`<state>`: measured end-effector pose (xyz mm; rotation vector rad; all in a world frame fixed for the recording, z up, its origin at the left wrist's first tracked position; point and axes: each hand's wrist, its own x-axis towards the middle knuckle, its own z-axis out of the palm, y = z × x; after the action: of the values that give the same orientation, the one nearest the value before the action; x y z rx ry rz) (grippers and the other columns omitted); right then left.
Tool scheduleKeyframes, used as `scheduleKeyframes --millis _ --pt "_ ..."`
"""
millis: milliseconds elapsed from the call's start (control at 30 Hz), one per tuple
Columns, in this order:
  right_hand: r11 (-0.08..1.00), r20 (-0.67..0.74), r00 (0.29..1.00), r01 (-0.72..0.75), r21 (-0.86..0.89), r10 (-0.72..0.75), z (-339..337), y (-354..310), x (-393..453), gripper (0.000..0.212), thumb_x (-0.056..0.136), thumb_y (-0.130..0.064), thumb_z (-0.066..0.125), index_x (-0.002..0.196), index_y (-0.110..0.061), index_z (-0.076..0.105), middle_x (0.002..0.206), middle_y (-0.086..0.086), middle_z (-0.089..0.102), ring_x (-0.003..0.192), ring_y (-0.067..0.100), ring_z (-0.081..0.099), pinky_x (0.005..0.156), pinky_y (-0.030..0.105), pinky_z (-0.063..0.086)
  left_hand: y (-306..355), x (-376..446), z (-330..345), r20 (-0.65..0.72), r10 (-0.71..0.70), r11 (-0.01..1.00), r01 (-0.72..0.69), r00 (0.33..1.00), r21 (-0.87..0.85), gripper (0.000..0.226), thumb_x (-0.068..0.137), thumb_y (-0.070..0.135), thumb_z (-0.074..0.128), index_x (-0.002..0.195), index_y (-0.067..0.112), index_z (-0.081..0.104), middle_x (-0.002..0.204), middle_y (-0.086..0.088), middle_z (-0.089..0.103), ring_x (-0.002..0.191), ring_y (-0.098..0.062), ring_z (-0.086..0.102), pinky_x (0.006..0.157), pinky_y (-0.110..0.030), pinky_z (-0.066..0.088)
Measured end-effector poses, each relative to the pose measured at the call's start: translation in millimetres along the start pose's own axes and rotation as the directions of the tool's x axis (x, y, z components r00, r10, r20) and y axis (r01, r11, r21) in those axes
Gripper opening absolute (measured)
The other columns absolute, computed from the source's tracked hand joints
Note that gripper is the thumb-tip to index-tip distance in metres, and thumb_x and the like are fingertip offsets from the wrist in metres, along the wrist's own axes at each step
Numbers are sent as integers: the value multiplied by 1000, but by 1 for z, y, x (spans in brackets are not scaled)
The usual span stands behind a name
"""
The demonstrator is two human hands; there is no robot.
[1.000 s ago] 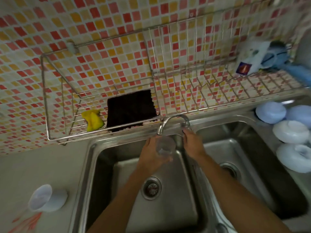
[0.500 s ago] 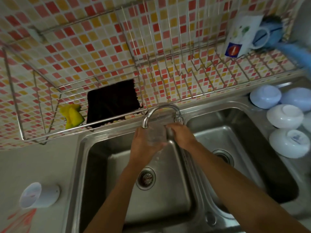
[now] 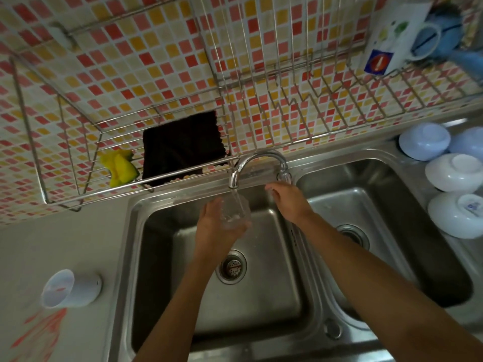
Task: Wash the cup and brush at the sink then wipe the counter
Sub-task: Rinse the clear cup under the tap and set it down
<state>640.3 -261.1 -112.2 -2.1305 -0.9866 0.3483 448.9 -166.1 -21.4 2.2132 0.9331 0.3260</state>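
My left hand [image 3: 217,226] holds a clear glass cup [image 3: 236,211] over the left sink basin [image 3: 274,296]. Water runs from the curved tap [image 3: 251,163] into the cup. My right hand [image 3: 290,202] hovers just below the tap's base, fingers loosely curled, holding nothing. A blue brush [image 3: 449,40] lies at the far right of the wire rack [image 3: 287,82]. A dark cloth [image 3: 183,150] and a yellow sponge [image 3: 120,167] rest on the rack's left part.
A white plastic cup [image 3: 70,288] lies on its side on the grey counter [image 3: 52,244] beside red spill marks [image 3: 41,333]. Several upturned bowls [image 3: 454,173] sit right of the right basin [image 3: 392,231]. A white mug [image 3: 397,35] stands on the rack.
Water now flows from the tap into the cup. My right hand has come off the tap base and sits slightly lower. My left hand has lowered the cup a little.
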Motion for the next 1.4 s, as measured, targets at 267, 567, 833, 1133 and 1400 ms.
scheduleKeyframes --millis 267,567,833,1133,1400 --pt "1000 -6 1000 -8 -12 8 2 0 0 21 97 -14 49 106 -12 67 103 11 69 93 26 65 86 41 53 -1 1 8 84 28 999 -30 996 24 64 59 37 83 115 31 53 109 11 51 95 -6 54 67 -12 40" --pt "1000 -20 1000 -10 -4 10 3 -2 -1 17 97 -12 49 97 -12 66 94 9 68 85 22 64 79 43 55 -24 -7 5 48 -34 998 32 998 57 70 58 50 83 118 30 52 112 12 52 98 -5 54 74 -21 50" --pt "1000 -51 999 -6 5 6 2 -3 -3 17 97 -10 49 103 -11 65 97 10 69 86 24 65 80 42 55 -3 4 12 74 34 999 -36 997 30 82 61 32 85 131 26 43 122 10 42 100 -5 45 76 -16 38" --pt "966 -271 935 -182 186 228 2 5 -9 24 103 -18 39 116 -9 56 104 14 67 92 29 65 82 39 54 -18 5 16 56 46 999 -47 997 21 88 59 31 87 134 20 43 127 4 44 105 -8 48 77 -13 39" --pt "962 -214 951 -182 203 225 -10 -1 -9 26 103 -20 39 117 -10 58 101 10 68 88 23 64 73 23 41 -14 8 18 2 35 998 -35 999 -55 83 59 33 88 130 22 46 121 7 46 101 -8 50 73 -6 35"
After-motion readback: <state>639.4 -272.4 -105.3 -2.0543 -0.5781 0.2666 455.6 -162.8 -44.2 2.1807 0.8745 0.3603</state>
